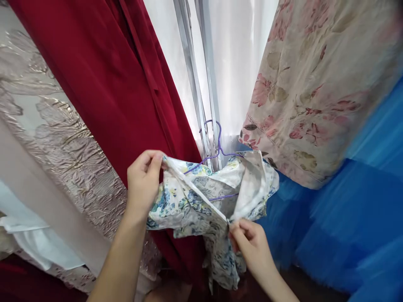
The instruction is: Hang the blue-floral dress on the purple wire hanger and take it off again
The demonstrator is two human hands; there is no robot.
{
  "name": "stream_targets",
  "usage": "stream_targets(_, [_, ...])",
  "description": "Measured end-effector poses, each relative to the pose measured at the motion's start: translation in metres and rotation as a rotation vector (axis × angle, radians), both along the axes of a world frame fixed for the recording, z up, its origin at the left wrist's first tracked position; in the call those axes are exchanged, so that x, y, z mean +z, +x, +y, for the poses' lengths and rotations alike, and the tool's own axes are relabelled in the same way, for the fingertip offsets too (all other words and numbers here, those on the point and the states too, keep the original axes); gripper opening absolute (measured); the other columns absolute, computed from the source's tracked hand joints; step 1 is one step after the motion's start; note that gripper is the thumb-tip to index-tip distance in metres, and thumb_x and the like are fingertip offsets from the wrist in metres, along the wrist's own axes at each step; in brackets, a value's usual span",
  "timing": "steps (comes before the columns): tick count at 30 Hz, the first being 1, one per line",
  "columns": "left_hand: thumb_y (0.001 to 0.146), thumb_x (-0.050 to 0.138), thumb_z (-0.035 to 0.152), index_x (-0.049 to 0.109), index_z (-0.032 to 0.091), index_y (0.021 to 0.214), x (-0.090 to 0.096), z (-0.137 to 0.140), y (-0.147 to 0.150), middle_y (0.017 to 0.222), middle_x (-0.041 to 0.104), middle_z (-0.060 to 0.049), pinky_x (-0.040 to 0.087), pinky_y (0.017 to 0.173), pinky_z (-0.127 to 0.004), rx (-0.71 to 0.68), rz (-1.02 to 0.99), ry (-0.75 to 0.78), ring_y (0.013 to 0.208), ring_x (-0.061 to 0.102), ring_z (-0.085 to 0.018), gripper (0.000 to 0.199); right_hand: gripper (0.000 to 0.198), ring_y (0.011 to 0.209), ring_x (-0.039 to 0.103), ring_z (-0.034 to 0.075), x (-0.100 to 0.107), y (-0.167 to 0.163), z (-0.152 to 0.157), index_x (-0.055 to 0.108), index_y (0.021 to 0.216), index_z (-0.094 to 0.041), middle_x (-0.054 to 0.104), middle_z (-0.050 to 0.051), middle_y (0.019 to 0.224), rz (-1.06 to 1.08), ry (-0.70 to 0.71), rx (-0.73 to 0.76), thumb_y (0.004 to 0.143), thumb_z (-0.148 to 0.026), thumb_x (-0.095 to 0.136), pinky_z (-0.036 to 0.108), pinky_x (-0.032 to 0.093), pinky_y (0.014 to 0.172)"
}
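A white garment with blue and yellow flowers hangs on a thin purple hanger, its neckline gaping in front. My left hand pinches the garment's edge at the left shoulder, thumb against the fingers. Lower down, my right hand is closed on the front edge at the bottom of the neck opening, where a small dark fastening, perhaps a zipper pull, shows beside the fingertips. The hanger's hook sits by two pale straps or ribbons. Part of the hanger's lower bar is visible inside the neckline.
A long red garment hangs at left, beside a pale embossed one. On the right are a beige garment with pink flowers and blue tulle. White fabric hangs behind the straps.
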State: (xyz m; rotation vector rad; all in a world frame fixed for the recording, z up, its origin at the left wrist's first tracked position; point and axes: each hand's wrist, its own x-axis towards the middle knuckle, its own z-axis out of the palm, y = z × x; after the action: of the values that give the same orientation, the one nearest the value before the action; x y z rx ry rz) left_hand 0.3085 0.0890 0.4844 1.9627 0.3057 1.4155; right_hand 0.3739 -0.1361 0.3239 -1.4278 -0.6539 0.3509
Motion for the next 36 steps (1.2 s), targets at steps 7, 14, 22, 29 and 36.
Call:
stream_targets(7, [0.078, 0.078, 0.033, 0.065, 0.015, 0.079, -0.106, 0.053, -0.014, 0.076, 0.066, 0.000, 0.050, 0.068, -0.019, -0.173, -0.204, -0.831, 0.070, 0.060, -0.010, 0.022, 0.034, 0.049, 0.041, 0.012, -0.034, -0.022, -0.022, 0.044, 0.058, -0.020, 0.044, -0.004, 0.048, 0.085, -0.085, 0.068, 0.090, -0.030, 0.048, 0.025, 0.030, 0.051])
stream_targets(14, [0.065, 0.088, 0.034, 0.068, 0.012, 0.082, -0.201, -0.024, -0.024, 0.078, 0.068, -0.004, 0.051, 0.065, -0.025, -0.233, -0.043, -1.191, 0.070, 0.063, -0.016, 0.034, 0.039, 0.049, 0.044, 0.015, -0.079, -0.023, -0.041, 0.050, 0.060, -0.020, 0.049, -0.002, 0.048, 0.224, -0.127, 0.018, 0.091, -0.044, 0.053, 0.027, 0.032, 0.053])
stream_targets(22, [0.094, 0.061, 0.047, 0.067, 0.017, 0.082, -0.161, -0.089, -0.024, 0.087, 0.061, -0.004, 0.044, 0.079, -0.026, -0.635, 0.163, -0.751, 0.086, 0.056, -0.018, 0.033, 0.045, 0.054, 0.043, 0.017, -0.109, 0.016, -0.067, 0.047, 0.056, -0.021, 0.046, -0.001, 0.054, 0.114, -0.226, -0.297, 0.091, -0.050, 0.052, 0.029, 0.032, 0.056])
stream_targets(29, [0.101, 0.050, 0.036, 0.063, 0.019, 0.084, -0.146, -0.143, -0.020, 0.083, 0.059, -0.004, 0.043, 0.073, -0.027, -0.783, 0.290, -0.437, 0.079, 0.056, -0.017, 0.028, 0.044, 0.059, 0.055, 0.022, -0.127, 0.011, -0.079, 0.058, 0.060, -0.020, 0.055, 0.001, 0.057, 0.090, -0.372, -0.237, 0.078, -0.060, 0.060, 0.032, 0.044, 0.059])
stream_targets(36, [0.097, 0.056, 0.029, 0.067, 0.021, 0.085, -0.142, -0.175, -0.028, 0.081, 0.063, -0.006, 0.045, 0.070, -0.030, -0.832, 0.271, -0.266, 0.076, 0.060, -0.019, 0.018, 0.045, 0.107, 0.062, 0.034, -0.043, -0.027, -0.091, 0.070, 0.107, -0.024, 0.068, 0.010, 0.108, 0.088, -0.155, 0.107, 0.063, -0.028, 0.076, 0.042, 0.051, 0.094])
